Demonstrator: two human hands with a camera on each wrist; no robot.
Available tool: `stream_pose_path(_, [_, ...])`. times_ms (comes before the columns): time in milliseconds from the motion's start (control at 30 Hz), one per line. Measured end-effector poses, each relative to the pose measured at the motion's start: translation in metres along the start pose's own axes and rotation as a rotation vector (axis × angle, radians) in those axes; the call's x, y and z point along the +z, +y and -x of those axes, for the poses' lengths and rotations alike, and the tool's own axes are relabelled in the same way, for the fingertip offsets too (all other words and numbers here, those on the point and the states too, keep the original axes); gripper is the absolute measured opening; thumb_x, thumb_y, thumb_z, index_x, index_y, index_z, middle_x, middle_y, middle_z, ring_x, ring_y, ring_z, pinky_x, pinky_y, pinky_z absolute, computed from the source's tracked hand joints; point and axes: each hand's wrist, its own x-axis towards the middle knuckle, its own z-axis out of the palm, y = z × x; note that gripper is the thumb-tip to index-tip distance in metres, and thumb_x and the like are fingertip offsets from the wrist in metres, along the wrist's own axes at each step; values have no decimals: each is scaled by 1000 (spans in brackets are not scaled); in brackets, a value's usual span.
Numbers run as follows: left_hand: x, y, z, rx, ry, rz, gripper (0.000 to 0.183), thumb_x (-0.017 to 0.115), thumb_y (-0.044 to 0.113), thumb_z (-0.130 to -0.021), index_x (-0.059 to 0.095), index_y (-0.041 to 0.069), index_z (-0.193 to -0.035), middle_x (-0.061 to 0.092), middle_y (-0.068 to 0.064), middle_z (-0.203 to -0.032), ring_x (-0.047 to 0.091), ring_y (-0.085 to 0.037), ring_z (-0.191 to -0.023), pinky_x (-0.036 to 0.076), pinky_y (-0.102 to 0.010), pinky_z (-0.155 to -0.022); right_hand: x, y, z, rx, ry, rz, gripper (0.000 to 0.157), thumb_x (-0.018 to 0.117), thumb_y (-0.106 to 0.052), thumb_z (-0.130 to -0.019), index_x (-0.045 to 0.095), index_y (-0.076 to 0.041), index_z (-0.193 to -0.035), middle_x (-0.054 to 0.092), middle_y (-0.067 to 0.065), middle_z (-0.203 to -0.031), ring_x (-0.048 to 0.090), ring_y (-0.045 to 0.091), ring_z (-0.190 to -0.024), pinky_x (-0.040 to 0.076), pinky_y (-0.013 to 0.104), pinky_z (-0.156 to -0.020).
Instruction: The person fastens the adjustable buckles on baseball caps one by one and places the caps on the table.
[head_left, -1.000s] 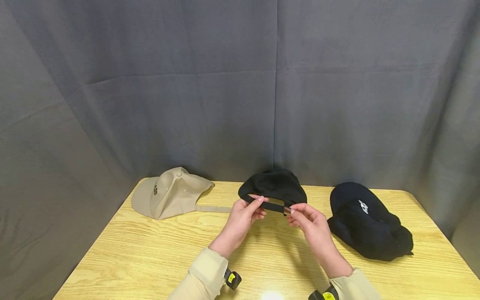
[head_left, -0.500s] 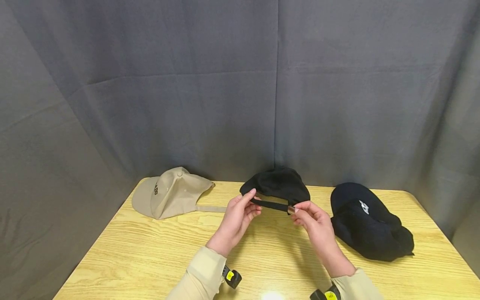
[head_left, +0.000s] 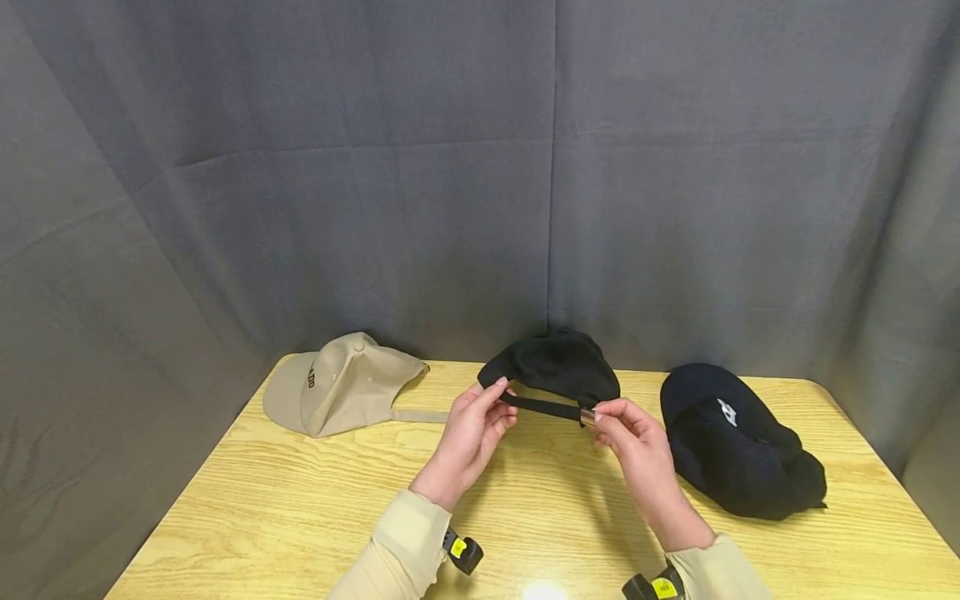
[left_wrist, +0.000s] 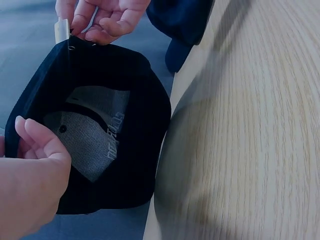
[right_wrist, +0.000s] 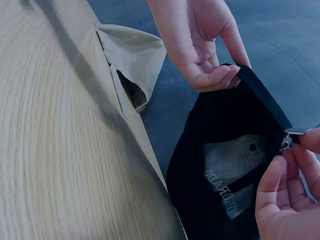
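One black cap (head_left: 564,365) between tan cap (head_left: 348,392) and navy cap (head_left: 738,458), strap (head_left: 546,406) pinched in left grip (head_left: 467,433), clasp (head_left: 588,417) pinched in right grip (head_left: 636,440)

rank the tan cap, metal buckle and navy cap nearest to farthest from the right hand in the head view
1. metal buckle: pinched in the right hand
2. navy cap: to that hand's right
3. tan cap: far left, past the left hand
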Motion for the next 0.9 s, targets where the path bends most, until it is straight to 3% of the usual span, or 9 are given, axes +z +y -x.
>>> stream_pose_path(267, [1,-1,1,9,-4,-19,10,53,13,-107,57,8,-99,57,-4,-93,55,-13,-76,49,-23,-74,-1,0,-1,-3,8,17,10,59,-3,-102,65,5,-100,65,10,-106,61,17,-84,54,27,-78])
stream_pose_path(900, [1,-6,1,19,-6,-45,9,53,13,-107,57,7,-100,57,-4,-93,54,-14,-77,49,-23,-73,-1,0,1,-34,28,65,12,58,-1,-102,63,10,-101,65,10,-105,59,16,-79,53,27,-72])
